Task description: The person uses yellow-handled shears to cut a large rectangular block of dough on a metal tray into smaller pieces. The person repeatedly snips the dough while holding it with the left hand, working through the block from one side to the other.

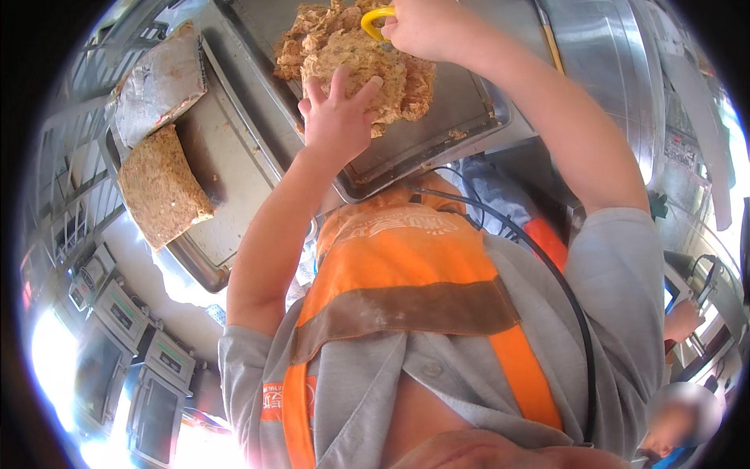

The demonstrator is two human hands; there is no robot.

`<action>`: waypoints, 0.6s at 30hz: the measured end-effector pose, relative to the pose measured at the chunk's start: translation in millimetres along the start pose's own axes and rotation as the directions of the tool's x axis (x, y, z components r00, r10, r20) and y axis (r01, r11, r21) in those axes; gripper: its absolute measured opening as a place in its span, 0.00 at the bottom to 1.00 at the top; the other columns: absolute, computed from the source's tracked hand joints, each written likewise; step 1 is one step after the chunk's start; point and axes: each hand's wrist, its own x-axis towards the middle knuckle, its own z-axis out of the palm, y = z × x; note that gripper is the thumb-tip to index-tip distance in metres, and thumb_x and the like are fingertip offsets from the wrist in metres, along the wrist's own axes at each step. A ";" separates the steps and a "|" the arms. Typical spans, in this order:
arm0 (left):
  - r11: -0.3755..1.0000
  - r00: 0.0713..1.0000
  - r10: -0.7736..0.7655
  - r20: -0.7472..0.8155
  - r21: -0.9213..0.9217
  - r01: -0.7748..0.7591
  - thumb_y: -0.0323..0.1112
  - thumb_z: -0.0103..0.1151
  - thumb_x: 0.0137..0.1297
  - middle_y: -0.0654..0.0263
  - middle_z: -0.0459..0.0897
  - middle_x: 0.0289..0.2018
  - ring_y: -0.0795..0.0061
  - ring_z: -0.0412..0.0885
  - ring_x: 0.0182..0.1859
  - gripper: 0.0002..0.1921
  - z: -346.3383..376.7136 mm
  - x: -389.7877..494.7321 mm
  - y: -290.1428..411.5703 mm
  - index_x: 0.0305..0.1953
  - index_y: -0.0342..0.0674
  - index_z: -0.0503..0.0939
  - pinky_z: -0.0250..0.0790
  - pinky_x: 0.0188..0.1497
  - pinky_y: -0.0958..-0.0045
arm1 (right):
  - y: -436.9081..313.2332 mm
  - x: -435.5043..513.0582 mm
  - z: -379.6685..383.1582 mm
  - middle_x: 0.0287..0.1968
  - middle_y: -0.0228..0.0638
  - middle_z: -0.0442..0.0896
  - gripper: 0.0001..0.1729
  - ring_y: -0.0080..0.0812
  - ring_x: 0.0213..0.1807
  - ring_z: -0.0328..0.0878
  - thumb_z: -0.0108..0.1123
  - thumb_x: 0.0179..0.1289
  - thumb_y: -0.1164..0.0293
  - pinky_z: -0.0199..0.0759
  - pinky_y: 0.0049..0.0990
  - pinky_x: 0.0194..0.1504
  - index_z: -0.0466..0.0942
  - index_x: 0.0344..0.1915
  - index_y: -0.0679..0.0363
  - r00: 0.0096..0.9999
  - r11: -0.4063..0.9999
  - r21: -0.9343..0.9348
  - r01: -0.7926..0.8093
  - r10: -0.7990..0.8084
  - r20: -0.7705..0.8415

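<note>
A lumpy, tan-brown mass of crumbly, fibrous food (pixel 357 55) sits on a metal baking tray (pixel 463 94) before me. My left hand (pixel 340 114) rests on its near side with fingers spread, gripping nothing. At the mass's upper right, my right hand (pixel 425 29) is closed around a curved yellow tool handle (pixel 370 22). The tool's working end cannot be made out, so its kind stays unclear.
To the left, a second metal tray (pixel 234 193) holds a brown slab (pixel 161 187) and a plastic-wrapped slab (pixel 158 88). A wooden-handled tool (pixel 552 47) lies at upper right. A black cable (pixel 545 264) crosses my side. Another person's hand (pixel 682 321) shows at far right.
</note>
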 end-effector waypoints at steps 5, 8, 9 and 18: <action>0.999 1.000 0.027 -0.002 0.032 -0.027 0.42 0.68 0.64 0.65 0.62 0.73 0.36 0.62 0.66 0.31 -5.2 -0.4 -5.3 0.68 0.74 0.75 0.70 0.61 0.40 | 21.5 23.7 28.9 0.33 0.59 0.87 0.18 0.53 0.38 0.89 0.69 0.60 0.61 0.82 0.46 0.45 0.88 0.33 0.69 0.997 0.995 0.083 0.049 -0.044 -0.061; 0.999 0.999 0.031 -0.013 0.019 -0.031 0.41 0.68 0.64 0.66 0.62 0.73 0.38 0.62 0.66 0.31 -5.1 4.0 -11.2 0.68 0.73 0.74 0.70 0.61 0.40 | 58.8 33.1 31.6 0.28 0.49 0.88 0.19 0.40 0.31 0.87 0.73 0.60 0.61 0.80 0.38 0.37 0.87 0.33 0.70 0.983 0.869 0.478 0.124 -0.175 0.063; 1.000 1.000 0.027 -0.013 0.014 -0.027 0.40 0.69 0.64 0.66 0.62 0.73 0.38 0.62 0.67 0.32 -4.3 0.7 -12.8 0.69 0.73 0.74 0.70 0.61 0.40 | 81.1 35.4 41.9 0.27 0.38 0.79 0.19 0.30 0.26 0.74 0.71 0.65 0.58 0.67 0.31 0.31 0.85 0.40 0.65 0.990 0.760 0.646 -0.075 -0.020 0.139; 0.997 0.997 0.070 0.029 -0.047 -0.068 0.39 0.69 0.64 0.66 0.60 0.75 0.39 0.61 0.69 0.32 -7.2 2.6 -9.8 0.70 0.71 0.73 0.69 0.65 0.41 | 198.2 -19.6 -20.8 0.18 0.21 0.68 0.20 0.16 0.17 0.65 0.65 0.74 0.52 0.56 0.22 0.18 0.85 0.53 0.54 0.923 0.557 0.737 -0.384 0.220 0.315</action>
